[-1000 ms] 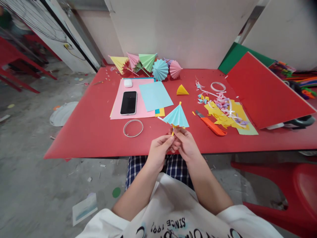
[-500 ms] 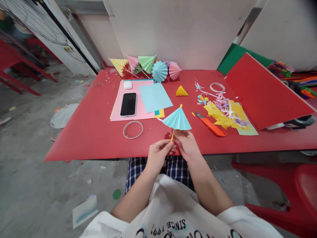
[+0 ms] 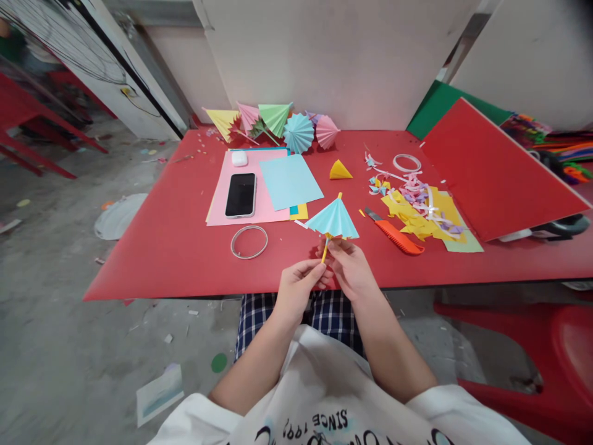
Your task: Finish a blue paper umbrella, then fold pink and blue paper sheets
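Note:
A pleated light-blue paper umbrella [image 3: 334,219] with a yellow stick stands nearly upright over the table's front edge. My left hand [image 3: 303,278] pinches the lower end of the yellow stick. Just under the canopy, the fingers of my right hand [image 3: 346,266] are closed around the upper part of the stick. Some of the right fingertips are hidden behind the stick and the canopy's rim.
On the red table [image 3: 176,247] lie a phone [image 3: 241,195], a roll of tape [image 3: 249,242], blue paper [image 3: 291,182], a yellow paper cone [image 3: 340,170], an orange cutter [image 3: 398,237] and paper scraps [image 3: 407,213]. Finished paper umbrellas [image 3: 275,118] line the back. A red board [image 3: 500,173] leans at right.
The umbrella has risen slightly and tilted back, so more of the stick and the canopy's underside rim shows. Both hands keep their grip, the right a little higher.

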The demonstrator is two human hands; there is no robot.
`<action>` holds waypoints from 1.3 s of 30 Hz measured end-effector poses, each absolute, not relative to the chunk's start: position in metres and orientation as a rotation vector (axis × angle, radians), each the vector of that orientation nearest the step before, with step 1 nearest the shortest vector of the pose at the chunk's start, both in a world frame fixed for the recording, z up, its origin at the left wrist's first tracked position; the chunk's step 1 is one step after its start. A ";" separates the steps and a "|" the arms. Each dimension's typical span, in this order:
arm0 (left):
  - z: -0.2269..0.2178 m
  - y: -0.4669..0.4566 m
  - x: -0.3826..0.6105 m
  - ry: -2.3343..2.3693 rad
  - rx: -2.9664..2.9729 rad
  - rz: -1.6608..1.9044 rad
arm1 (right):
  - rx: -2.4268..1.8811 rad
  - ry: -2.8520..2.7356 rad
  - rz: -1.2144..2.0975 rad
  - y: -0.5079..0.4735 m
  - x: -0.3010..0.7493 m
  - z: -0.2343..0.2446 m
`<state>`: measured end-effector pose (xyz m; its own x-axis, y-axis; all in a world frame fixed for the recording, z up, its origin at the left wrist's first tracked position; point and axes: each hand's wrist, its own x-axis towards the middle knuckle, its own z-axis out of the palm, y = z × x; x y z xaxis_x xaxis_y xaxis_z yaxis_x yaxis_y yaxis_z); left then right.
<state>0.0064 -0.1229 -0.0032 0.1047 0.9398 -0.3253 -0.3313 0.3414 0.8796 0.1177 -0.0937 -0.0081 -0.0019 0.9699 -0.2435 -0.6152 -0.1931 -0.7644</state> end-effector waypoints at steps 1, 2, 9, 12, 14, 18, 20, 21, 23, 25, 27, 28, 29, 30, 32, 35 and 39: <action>-0.003 -0.123 0.007 1.064 0.733 1.065 | -0.894 -0.527 1.553 -0.093 0.118 -0.008; -0.003 -0.124 0.007 1.063 0.738 1.057 | -0.890 -0.515 1.544 -0.093 0.118 -0.007; -0.007 -0.129 0.008 1.043 0.771 1.025 | -0.872 -0.403 1.494 -0.086 0.121 -0.001; -0.008 -0.131 0.009 1.038 0.770 1.019 | -0.855 -0.392 1.491 -0.084 0.122 0.001; -0.008 -0.131 0.009 1.036 0.767 1.021 | -0.862 -0.393 1.487 -0.083 0.122 0.002; -0.008 -0.130 0.010 1.025 0.735 1.031 | -0.878 -0.455 1.500 -0.085 0.122 0.000; -0.009 -0.129 0.010 1.020 0.702 1.045 | -0.874 -0.489 1.512 -0.086 0.122 -0.001; -0.009 -0.129 0.010 1.023 0.686 1.054 | -0.874 -0.499 1.514 -0.087 0.121 -0.002; -0.011 -0.129 0.010 1.034 0.663 1.073 | -0.883 -0.508 1.513 -0.088 0.121 -0.004; -0.013 -0.129 0.010 1.041 0.657 1.080 | -0.890 -0.513 1.509 -0.088 0.120 -0.005; -0.014 -0.129 0.010 1.043 0.661 1.078 | -0.888 -0.506 1.508 -0.088 0.120 -0.005; -0.014 -0.129 0.010 1.043 0.663 1.074 | -0.880 -0.499 1.510 -0.087 0.119 -0.005; -0.014 -0.129 0.010 1.044 0.663 1.072 | -0.868 -0.492 1.513 -0.086 0.119 -0.004; -0.013 -0.129 0.010 1.043 0.663 1.069 | -0.853 -0.485 1.516 -0.086 0.119 -0.004; -0.012 -0.129 0.010 1.039 0.660 1.063 | -0.820 -0.474 1.522 -0.084 0.119 -0.003; -0.012 -0.129 0.010 1.030 0.662 1.044 | -0.804 -0.455 1.535 -0.083 0.120 -0.003; -0.012 -0.129 0.010 1.009 0.673 1.016 | -0.801 -0.422 1.571 -0.083 0.120 -0.004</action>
<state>0.0104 -0.1291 -0.0118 0.1717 0.9166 -0.3612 -0.3676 0.3997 0.8397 0.1201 -0.0830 -0.0043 0.0016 0.9686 -0.2486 -0.7136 -0.1730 -0.6788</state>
